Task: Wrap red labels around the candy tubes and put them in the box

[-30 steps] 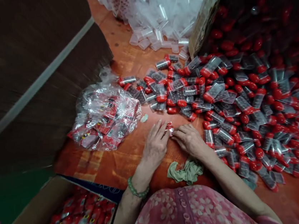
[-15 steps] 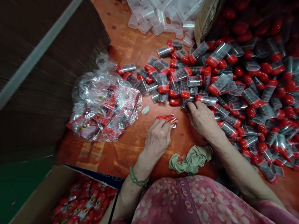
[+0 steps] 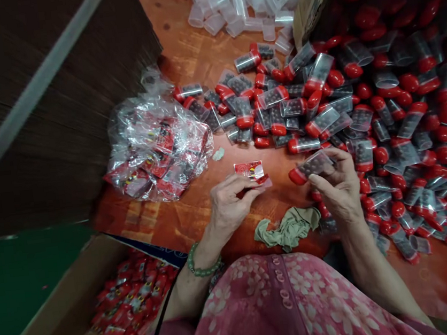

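My left hand (image 3: 231, 204) pinches a small red printed packet (image 3: 249, 171) above the orange table. My right hand (image 3: 336, 181) holds a clear tube with a red cap (image 3: 311, 166), filled with dark pellets, tilted with the cap toward the packet. The two hands are a short way apart. A large heap of the same red-capped tubes (image 3: 367, 119) spreads to the right and behind my right hand.
A clear bag of red packets (image 3: 157, 153) lies at the left. Empty clear tubes (image 3: 237, 4) are piled at the back. A cardboard box with packed red items (image 3: 129, 302) stands at lower left. A green cloth (image 3: 287, 230) lies near my body.
My right hand reached into the tube heap and came back holding one tube. My left hand kept the red packet and lifted it slightly.
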`<state>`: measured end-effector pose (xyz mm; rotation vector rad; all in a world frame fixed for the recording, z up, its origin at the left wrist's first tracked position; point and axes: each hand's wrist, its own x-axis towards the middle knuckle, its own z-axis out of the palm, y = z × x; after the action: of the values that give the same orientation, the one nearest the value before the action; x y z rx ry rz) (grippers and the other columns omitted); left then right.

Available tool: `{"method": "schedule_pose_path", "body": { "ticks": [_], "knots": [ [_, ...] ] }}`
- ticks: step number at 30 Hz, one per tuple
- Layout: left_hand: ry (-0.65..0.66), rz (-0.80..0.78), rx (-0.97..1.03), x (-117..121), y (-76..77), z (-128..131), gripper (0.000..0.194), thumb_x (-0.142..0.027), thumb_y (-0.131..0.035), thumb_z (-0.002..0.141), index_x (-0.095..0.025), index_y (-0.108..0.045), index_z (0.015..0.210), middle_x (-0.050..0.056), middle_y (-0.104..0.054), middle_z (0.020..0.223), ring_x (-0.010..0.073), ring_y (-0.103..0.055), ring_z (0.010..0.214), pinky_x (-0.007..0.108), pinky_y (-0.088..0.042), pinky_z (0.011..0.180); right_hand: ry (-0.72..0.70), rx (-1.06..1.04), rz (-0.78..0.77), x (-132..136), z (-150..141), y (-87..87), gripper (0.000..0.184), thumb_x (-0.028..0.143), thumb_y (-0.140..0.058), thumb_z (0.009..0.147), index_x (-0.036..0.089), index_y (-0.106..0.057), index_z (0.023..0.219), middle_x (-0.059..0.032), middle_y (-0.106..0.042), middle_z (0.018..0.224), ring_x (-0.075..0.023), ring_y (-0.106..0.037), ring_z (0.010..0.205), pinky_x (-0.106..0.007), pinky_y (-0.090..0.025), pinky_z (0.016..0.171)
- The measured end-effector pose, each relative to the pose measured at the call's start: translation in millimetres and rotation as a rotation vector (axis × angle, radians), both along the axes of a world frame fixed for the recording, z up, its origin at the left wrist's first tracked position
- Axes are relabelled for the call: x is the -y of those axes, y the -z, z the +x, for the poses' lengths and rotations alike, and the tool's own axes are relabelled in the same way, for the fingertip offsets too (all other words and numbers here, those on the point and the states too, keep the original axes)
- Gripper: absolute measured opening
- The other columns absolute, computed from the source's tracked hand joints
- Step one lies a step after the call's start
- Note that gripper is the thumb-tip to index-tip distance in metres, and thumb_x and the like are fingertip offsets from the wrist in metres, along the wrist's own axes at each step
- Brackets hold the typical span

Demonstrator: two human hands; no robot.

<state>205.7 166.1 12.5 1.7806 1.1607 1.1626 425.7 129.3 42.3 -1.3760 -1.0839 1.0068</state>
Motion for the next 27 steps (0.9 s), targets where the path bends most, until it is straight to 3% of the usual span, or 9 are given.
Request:
{"method": "schedule_pose_path", "body": {
  "ticks": [4, 10, 20, 24, 27],
  "knots": [
    [0.120, -0.138, 0.078, 8, -8.1, -4, 0.010, -0.025, -0.081, 0.074, -0.018, -0.075, 0.075, 0.003, -0.075, 0.073, 0.0126, -0.068, 0.066, 0.025, -0.055, 0.065, -0.035, -0.167, -0.002, 2, -15, -10.1, 0.046, 0.031, -0.080, 0.076, 0.032, -0.050, 0.112, -0.0005, -0.073, 0.099, -0.0208, -0.074, 0.092, -0.037, -0.060, 0.082],
    [0.196, -0.277, 0.155, 12, -10.8, -7, 0.019, -0.032, -0.085, 0.069, -0.017, -0.073, 0.070, 0.003, -0.074, 0.070, 0.0125, -0.067, 0.063, 0.024, -0.054, 0.061, -0.066, -0.113, -0.030, 3, -31, -8.6, 0.049, 0.037, -0.083, 0.072, 0.033, -0.057, 0.113, -0.0009, -0.072, 0.102, -0.0219, -0.073, 0.091, -0.040, -0.060, 0.083],
    [0.236, -0.174, 0.079, 9, -10.5, -15, 0.015, -0.026, -0.082, 0.073, -0.015, -0.073, 0.073, 0.004, -0.073, 0.070, 0.0121, -0.066, 0.063, 0.023, -0.053, 0.061, -0.213, 0.054, -0.040, 7, -6, 0.3, 0.043, 0.024, -0.084, 0.071, 0.029, -0.063, 0.108, -0.0006, -0.072, 0.096, -0.0211, -0.073, 0.085, -0.036, -0.061, 0.078],
    [0.259, -0.166, 0.087, 10, -9.6, -14, 0.016, -0.027, -0.082, 0.073, -0.014, -0.072, 0.073, 0.004, -0.073, 0.071, 0.0113, -0.066, 0.063, 0.022, -0.052, 0.060, -0.109, -0.070, 0.004, 3, -11, 2.7, 0.045, 0.030, -0.083, 0.074, 0.032, -0.056, 0.111, 0.0016, -0.074, 0.098, -0.0182, -0.074, 0.085, -0.030, -0.061, 0.076],
    [0.267, -0.227, 0.110, 10, -8.9, -13, 0.018, -0.030, -0.083, 0.072, -0.015, -0.073, 0.074, 0.005, -0.073, 0.072, 0.0120, -0.067, 0.063, 0.022, -0.053, 0.059, -0.147, -0.129, 0.018, 0, -22, 2.1, 0.043, 0.036, -0.081, 0.077, 0.033, -0.052, 0.109, 0.0018, -0.074, 0.097, -0.0188, -0.074, 0.085, -0.031, -0.062, 0.075]
  ]
}}
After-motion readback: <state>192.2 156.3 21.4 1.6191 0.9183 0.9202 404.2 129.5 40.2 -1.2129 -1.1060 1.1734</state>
